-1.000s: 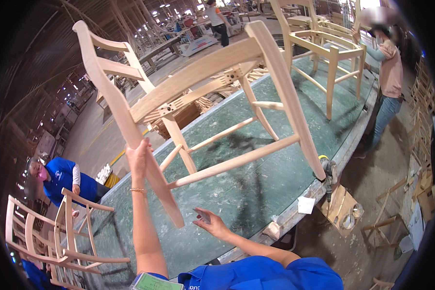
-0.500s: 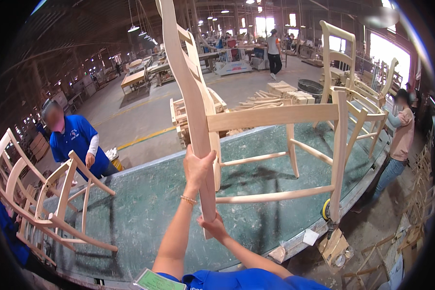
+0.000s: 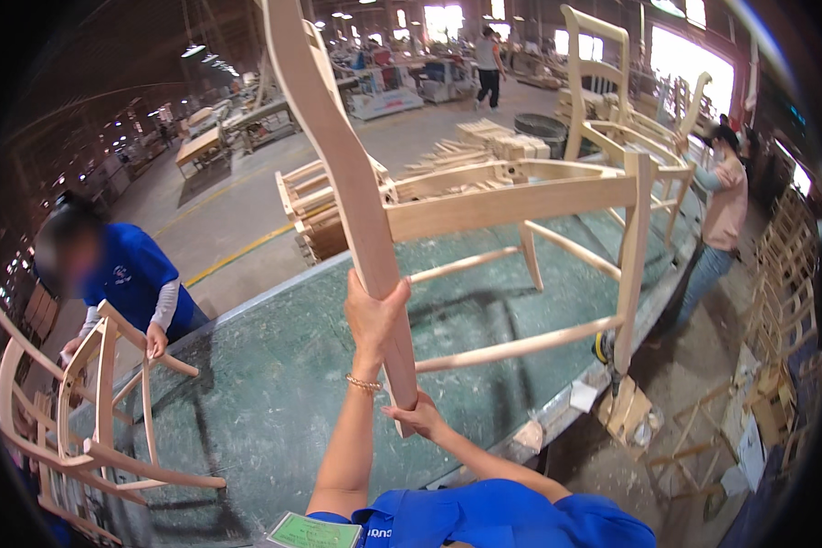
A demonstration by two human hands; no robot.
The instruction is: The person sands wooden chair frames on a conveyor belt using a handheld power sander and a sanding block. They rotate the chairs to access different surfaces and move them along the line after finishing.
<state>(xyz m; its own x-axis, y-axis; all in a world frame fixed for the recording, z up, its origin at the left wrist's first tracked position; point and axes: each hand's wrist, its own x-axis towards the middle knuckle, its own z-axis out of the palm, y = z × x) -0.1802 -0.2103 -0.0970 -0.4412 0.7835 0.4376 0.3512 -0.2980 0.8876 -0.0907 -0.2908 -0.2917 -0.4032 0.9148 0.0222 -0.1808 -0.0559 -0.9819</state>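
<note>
Both your hands carry one tall unfinished wooden chair frame, held up over the green worktable by its near back leg alone, seat rails and front legs hanging out to the right. Judging by that lopsided load, it could twist in your grip and swing a leg into the table or toward the person in pink at far right. Your left hand is clenched around the leg, arm raised; your right hand cups its foot just below.
</note>
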